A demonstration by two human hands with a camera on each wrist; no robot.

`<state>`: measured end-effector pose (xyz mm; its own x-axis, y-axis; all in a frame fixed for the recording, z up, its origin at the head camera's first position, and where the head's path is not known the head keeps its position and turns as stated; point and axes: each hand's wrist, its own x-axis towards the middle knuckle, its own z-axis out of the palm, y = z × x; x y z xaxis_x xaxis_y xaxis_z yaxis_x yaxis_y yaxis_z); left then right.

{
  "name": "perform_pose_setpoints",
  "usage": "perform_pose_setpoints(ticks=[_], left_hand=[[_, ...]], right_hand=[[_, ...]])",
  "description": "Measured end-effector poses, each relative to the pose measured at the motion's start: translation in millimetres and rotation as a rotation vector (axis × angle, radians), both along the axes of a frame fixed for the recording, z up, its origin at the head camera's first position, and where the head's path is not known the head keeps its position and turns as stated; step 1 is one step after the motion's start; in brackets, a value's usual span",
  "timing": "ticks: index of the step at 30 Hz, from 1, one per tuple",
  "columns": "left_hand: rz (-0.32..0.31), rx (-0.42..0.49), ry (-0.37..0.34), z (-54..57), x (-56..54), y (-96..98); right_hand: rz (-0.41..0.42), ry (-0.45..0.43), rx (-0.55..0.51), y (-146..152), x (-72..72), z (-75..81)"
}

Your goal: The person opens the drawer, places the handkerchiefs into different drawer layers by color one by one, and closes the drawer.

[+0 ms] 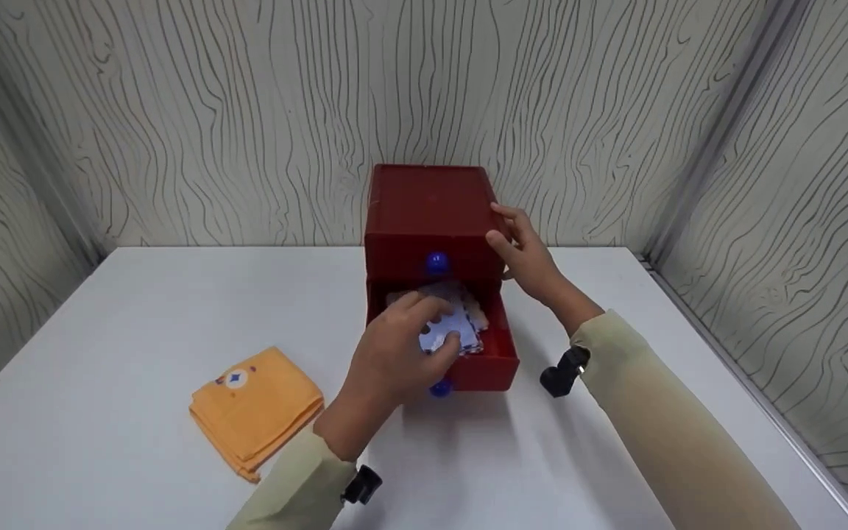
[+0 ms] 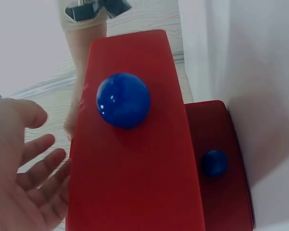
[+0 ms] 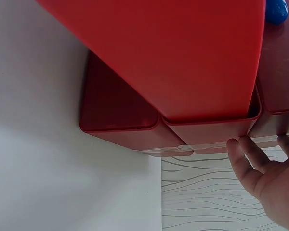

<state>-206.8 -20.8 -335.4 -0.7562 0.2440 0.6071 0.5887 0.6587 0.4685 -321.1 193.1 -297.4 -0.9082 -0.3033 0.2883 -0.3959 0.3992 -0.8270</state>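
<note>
A red drawer cabinet [image 1: 431, 199] stands against the back wall. Its middle drawer [image 1: 494, 372] is pulled out, with a blue knob [image 2: 124, 100] on the front. Inside lies folded light-blue patterned cloth [image 1: 461, 327], beside a beige piece [image 1: 477, 313]. My left hand [image 1: 398, 350] hovers over this drawer, fingers loosely bent; nothing shows between them, and the hand covers part of the cloth. At the cabinet's right side, my right hand [image 1: 531, 258] rests with spread fingers; in the right wrist view its fingertips [image 3: 233, 144] touch the side wall.
An orange folded cloth [image 1: 258, 405] with a small printed face lies on the white table [image 1: 137, 316], left of the cabinet. Below the pulled-out drawer is a closed one with its own blue knob [image 2: 214, 163]. Wood-patterned panels [image 1: 247, 125] enclose the table.
</note>
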Motion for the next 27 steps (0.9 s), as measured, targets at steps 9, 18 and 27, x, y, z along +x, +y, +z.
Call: perform_pose_setpoints(ticks=[9,18,27], left_hand=[[-0.014,-0.139,0.089,-16.2,26.0,-15.4],[0.014,-0.257,-0.101,-34.4,23.2,-20.1],[0.055,-0.154,-0.107,-39.6,15.6,-10.4]], right_hand=[[0.024,-0.020,-0.045,0.6,-1.8,-1.4],[0.029,-0.013,-0.063,1.3,-3.0,-1.4],[0.044,-0.018,-0.063,0.8,-2.4,-0.5]])
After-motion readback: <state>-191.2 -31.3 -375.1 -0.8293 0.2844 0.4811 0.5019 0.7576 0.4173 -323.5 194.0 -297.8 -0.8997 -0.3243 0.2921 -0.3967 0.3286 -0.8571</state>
